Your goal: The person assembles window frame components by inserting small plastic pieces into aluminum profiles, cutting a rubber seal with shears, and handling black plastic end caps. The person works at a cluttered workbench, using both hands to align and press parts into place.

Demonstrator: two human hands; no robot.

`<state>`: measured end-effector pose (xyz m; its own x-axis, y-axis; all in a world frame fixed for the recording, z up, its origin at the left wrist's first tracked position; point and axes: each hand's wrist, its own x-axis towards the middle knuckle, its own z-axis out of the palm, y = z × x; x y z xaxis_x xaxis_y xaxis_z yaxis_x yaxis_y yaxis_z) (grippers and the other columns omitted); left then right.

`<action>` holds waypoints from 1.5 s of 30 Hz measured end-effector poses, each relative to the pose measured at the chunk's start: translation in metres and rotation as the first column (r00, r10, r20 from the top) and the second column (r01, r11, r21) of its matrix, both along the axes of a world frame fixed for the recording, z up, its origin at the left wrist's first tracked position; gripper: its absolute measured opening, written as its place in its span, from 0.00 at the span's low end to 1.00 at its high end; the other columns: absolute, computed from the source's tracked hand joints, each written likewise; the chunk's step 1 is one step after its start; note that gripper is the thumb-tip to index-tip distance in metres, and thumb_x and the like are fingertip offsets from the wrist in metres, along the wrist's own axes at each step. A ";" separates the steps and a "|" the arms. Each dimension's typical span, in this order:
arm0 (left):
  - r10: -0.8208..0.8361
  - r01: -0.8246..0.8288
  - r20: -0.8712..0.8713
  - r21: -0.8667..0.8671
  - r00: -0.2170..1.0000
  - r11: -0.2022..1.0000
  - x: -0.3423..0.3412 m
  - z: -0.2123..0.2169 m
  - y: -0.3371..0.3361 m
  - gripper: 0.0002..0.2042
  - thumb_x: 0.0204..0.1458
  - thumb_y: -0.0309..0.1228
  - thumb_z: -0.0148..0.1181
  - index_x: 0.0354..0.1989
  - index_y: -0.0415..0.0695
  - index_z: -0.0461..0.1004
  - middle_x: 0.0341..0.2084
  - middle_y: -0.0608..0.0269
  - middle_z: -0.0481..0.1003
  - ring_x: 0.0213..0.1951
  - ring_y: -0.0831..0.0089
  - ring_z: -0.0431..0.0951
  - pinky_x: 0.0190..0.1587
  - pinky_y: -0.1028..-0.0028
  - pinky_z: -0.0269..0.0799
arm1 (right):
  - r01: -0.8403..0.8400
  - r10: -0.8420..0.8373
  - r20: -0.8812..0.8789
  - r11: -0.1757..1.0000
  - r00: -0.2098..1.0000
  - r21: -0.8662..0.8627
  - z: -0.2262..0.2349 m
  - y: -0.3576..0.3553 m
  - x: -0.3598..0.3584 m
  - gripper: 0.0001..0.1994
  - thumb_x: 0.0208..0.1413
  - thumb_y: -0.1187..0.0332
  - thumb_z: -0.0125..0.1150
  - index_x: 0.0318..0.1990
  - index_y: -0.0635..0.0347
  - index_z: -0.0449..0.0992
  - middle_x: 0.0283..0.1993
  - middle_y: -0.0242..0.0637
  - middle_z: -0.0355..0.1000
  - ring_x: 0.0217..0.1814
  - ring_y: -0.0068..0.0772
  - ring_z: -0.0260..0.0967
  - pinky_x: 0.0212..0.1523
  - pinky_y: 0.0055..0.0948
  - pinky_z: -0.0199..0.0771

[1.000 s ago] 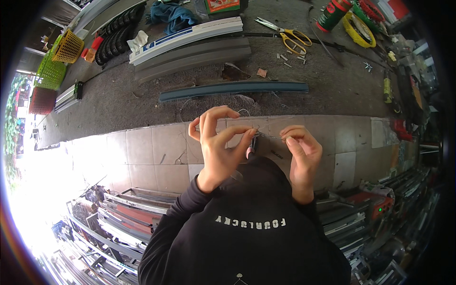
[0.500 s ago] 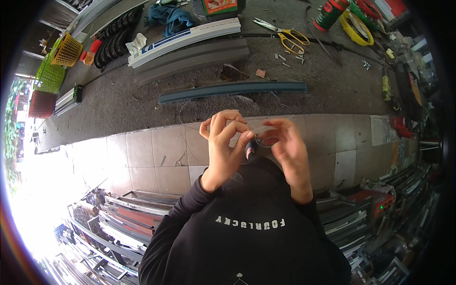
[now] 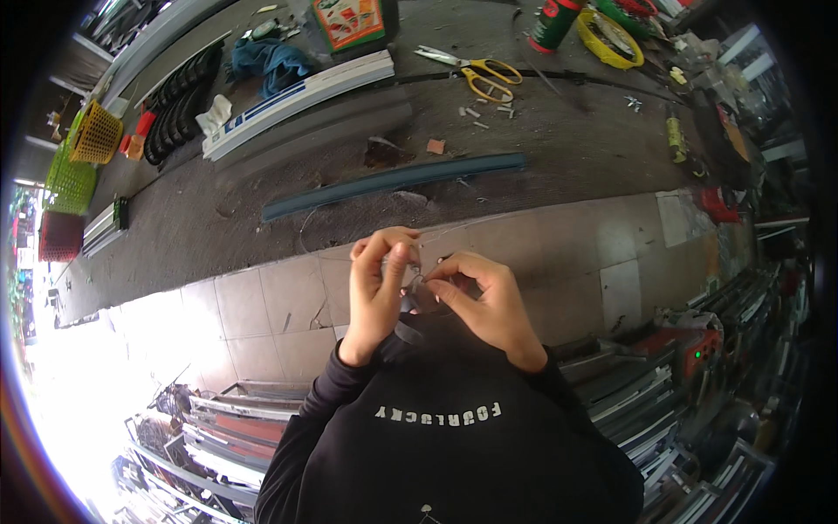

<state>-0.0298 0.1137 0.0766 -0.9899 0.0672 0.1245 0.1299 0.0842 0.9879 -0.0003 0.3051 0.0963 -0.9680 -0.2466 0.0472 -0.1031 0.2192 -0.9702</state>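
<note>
Item: thin wire [image 3: 419, 278] | held between both hands over the tiled floor [image 3: 262, 306] | left hand [image 3: 377, 288] pinched shut on it | right hand [image 3: 484, 297] pinched likewise, fingertips touching | axis cannot be told.

Left hand [image 3: 377, 293] and right hand [image 3: 483, 297] raised close together, fingertips pinched, black-sleeved forearms bent upward.

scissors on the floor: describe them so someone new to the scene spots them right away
Start at the long dark blue-grey strip lying across the grey floor, above the person's hands. Go up and right of it to the scissors, lying flat just left of a black cable. Their bright yellow handles and pale metal blades set them apart from the small scattered bits beside them.
</note>
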 end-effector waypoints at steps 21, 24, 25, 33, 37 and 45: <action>-0.388 0.293 -0.121 0.857 0.914 0.423 -0.035 -0.035 -0.123 0.16 0.71 0.43 0.45 0.35 0.47 0.69 0.32 0.66 0.68 0.53 0.62 0.68 0.67 0.58 0.54 | 0.152 -0.033 0.195 0.757 0.980 -0.635 -0.001 0.064 -0.011 0.09 0.65 0.68 0.66 0.35 0.61 0.75 0.24 0.20 0.66 0.24 0.11 0.58 0.25 0.20 0.56; -0.286 0.256 -0.090 0.739 0.954 0.623 -0.042 -0.098 -0.164 0.18 0.71 0.43 0.46 0.54 0.40 0.70 0.31 0.68 0.67 0.53 0.64 0.67 0.66 0.57 0.56 | 0.045 0.004 0.136 0.935 0.991 -0.351 -0.002 0.049 -0.010 0.10 0.64 0.66 0.67 0.35 0.62 0.75 0.26 0.22 0.71 0.28 0.10 0.62 0.27 0.21 0.59; -0.196 -0.196 0.257 0.939 0.946 0.284 -0.061 -0.118 -0.181 0.26 0.61 0.50 0.56 0.61 0.46 0.71 0.50 0.57 0.67 0.63 0.54 0.62 0.69 0.46 0.50 | 0.058 -0.028 0.091 0.936 0.995 -0.346 -0.003 0.048 -0.010 0.10 0.64 0.66 0.67 0.35 0.62 0.76 0.26 0.22 0.71 0.27 0.10 0.61 0.27 0.21 0.59; 0.275 -0.440 0.357 0.820 0.893 0.366 -0.080 -0.104 -0.215 0.32 0.54 0.45 0.66 0.66 0.45 0.70 0.48 0.53 0.74 0.54 0.56 0.67 0.61 0.47 0.52 | 0.404 -0.407 0.065 0.848 0.911 -0.344 0.000 0.069 -0.007 0.09 0.66 0.68 0.66 0.35 0.62 0.76 0.25 0.20 0.69 0.25 0.06 0.59 0.24 0.16 0.55; 0.340 -0.389 0.217 0.695 0.915 0.604 -0.078 -0.047 -0.180 0.29 0.56 0.41 0.65 0.65 0.43 0.69 0.40 0.54 0.73 0.45 0.60 0.67 0.52 0.54 0.56 | 0.493 -0.506 0.033 0.820 0.862 -0.290 0.012 0.072 -0.005 0.09 0.66 0.69 0.65 0.34 0.62 0.75 0.25 0.19 0.68 0.25 0.06 0.58 0.23 0.17 0.54; 0.416 -0.360 -0.074 0.383 0.906 0.851 -0.038 -0.011 -0.105 0.25 0.61 0.33 0.64 0.64 0.38 0.68 0.26 0.57 0.72 0.28 0.68 0.69 0.35 0.66 0.66 | 0.308 -0.364 -0.142 0.900 0.921 -0.310 0.016 0.058 -0.003 0.08 0.64 0.70 0.66 0.34 0.63 0.75 0.24 0.20 0.66 0.26 0.10 0.58 0.25 0.21 0.56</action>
<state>-0.0680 0.0089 0.0653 -0.8938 -0.3946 0.2132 0.3067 -0.1908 0.9325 -0.0034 0.3629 0.1123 -0.9556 0.1418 0.2582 -0.2608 0.0007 -0.9654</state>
